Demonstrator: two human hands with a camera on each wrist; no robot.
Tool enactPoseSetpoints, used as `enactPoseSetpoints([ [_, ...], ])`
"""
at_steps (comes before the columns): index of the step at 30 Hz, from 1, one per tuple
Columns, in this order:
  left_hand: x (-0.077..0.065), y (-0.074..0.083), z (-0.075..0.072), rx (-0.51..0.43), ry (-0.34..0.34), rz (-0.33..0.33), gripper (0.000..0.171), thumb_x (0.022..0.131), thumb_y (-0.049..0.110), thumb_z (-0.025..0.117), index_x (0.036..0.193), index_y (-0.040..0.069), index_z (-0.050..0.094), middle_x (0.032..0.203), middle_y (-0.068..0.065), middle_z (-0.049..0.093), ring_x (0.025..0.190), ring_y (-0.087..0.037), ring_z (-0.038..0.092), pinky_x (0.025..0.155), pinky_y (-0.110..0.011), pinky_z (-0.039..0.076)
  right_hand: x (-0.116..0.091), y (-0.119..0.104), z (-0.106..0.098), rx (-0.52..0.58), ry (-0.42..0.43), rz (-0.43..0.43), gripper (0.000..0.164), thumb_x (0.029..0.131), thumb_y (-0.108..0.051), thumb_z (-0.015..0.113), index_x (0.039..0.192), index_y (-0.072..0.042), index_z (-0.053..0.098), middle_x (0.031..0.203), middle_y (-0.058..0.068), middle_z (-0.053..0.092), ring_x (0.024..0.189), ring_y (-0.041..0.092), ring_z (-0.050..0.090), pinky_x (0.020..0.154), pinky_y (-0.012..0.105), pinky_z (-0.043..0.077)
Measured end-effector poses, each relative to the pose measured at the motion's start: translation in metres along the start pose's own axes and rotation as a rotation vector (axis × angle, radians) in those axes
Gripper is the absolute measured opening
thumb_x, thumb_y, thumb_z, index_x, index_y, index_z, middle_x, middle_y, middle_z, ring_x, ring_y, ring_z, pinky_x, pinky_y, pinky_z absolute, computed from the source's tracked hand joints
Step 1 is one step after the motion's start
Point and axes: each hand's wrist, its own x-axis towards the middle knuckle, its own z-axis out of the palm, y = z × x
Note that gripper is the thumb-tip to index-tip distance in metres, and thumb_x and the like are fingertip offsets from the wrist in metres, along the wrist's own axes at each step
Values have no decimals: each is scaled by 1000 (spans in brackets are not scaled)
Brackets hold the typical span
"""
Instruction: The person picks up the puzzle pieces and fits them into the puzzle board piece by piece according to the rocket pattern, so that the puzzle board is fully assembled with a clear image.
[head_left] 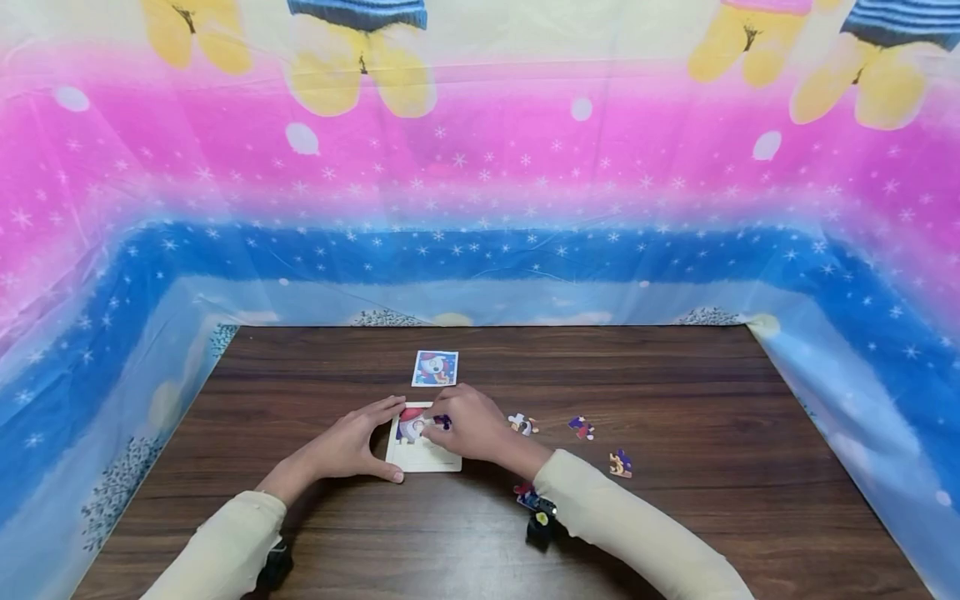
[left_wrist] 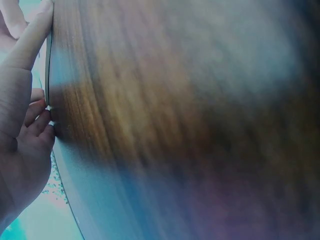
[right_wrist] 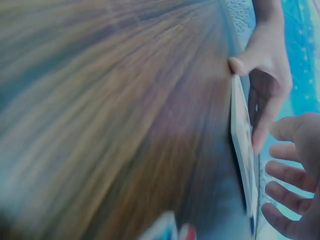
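Observation:
In the head view, a white-framed puzzle board lies on the table, partly filled with a red, white and purple picture. My left hand holds its left side, thumb at the near corner and fingers at the far one. Over the board's right half is my right hand, its thumb and index fingertips on the picture. A dark purple puzzle piece shows in the gap between them. The right wrist view shows the right fingers spread and slightly bent, the board's edge beside them.
A reference picture card lies beyond the board. Several loose pieces are to the right: a white one, a purple and red one and a purple and orange one. Another piece lies partly under my right wrist. Printed cloth surrounds the table.

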Motion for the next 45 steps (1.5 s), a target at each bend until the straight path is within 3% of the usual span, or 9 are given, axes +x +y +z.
enactPoseSetpoints([
  [4,0,0,0,4,-8,-15,114,74,64,84,158,2,37,164,-20,32,148,-42,34,111,-62,37,-14,11,-10,41,19,6,25,96,-33,72,111,-15,81,109,0,75,100,14,68,102,41,50],
  [8,0,1,-1,10,-6,-18,114,74,63,84,158,3,36,163,-23,32,147,-44,35,111,-64,37,-30,22,-19,67,50,17,28,96,-35,73,114,-15,80,111,-1,75,100,15,66,85,34,55],
  [10,1,1,-1,20,-3,-14,114,74,63,84,158,2,36,162,-24,32,146,-44,35,110,-64,37,-39,27,-24,82,63,24,30,96,-35,73,116,-14,79,113,0,75,103,16,65,85,35,55],
  [19,-1,4,0,0,-7,-58,114,73,62,85,159,6,37,163,-19,33,145,-44,37,109,-68,34,-66,57,-42,129,56,33,35,97,-37,71,123,-14,76,120,2,72,112,18,64,92,40,55],
  [28,-1,3,0,8,1,-30,114,73,62,86,158,3,37,163,-22,33,146,-45,35,110,-66,35,-87,92,-51,113,38,33,35,96,-34,72,125,-14,76,124,1,71,115,20,63,95,44,54],
  [39,-1,2,0,9,0,-25,116,73,63,85,158,2,36,163,-23,32,147,-46,34,110,-66,35,-94,118,-49,78,-5,33,34,91,-21,73,124,-15,75,125,2,70,117,23,63,98,46,52],
  [45,-1,2,0,0,-9,-36,115,73,63,85,159,3,36,164,-22,30,148,-44,33,111,-64,35,-91,119,-48,65,-89,30,35,93,-13,68,127,-16,75,131,3,68,122,24,60,98,46,52],
])
